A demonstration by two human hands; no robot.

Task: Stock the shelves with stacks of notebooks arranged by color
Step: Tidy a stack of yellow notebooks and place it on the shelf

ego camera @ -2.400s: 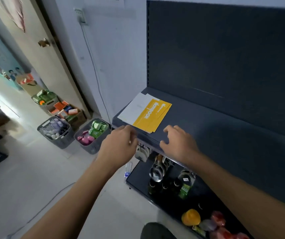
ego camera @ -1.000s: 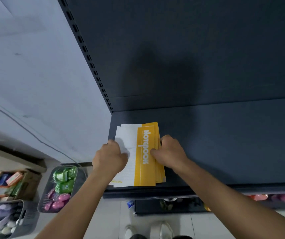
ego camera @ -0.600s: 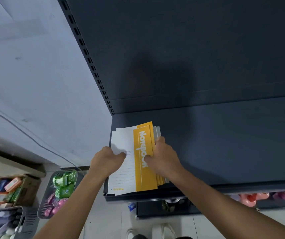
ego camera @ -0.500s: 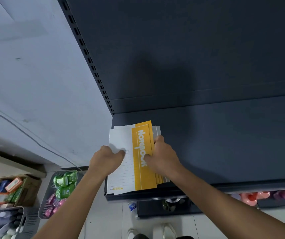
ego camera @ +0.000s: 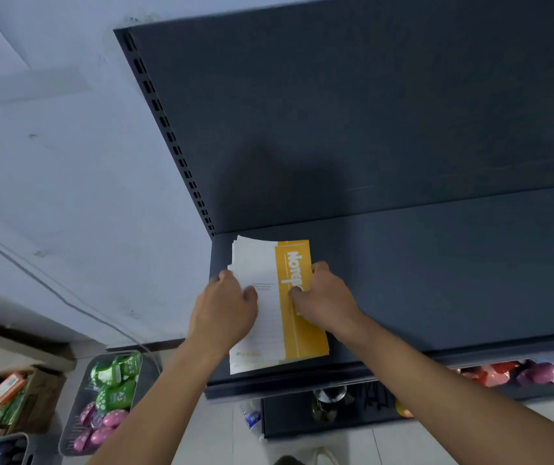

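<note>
A stack of white-and-yellow notebooks [ego camera: 268, 263] lies at the left end of the dark grey shelf [ego camera: 436, 280], close to the back panel. My left hand [ego camera: 225, 307] grips the stack's left edge, thumb on the white cover. On the other side, my right hand [ego camera: 322, 297] holds the yellow right edge, with fingers curled over it and the thumb on top. The stack's front end reaches nearly to the shelf lip.
A slotted upright [ego camera: 174, 146] and white wall border the shelf on the left. Below, a lower shelf [ego camera: 336, 407] holds bottles and pink, red and purple packs [ego camera: 517, 374]. On the floor at left stand a grey basket of green and pink packs [ego camera: 107, 401] and a box of goods [ego camera: 3, 401].
Both hands have squared the fanned notebooks into a neater stack and pushed it back toward the shelf's left rear corner. The camera has tilted up a little.
</note>
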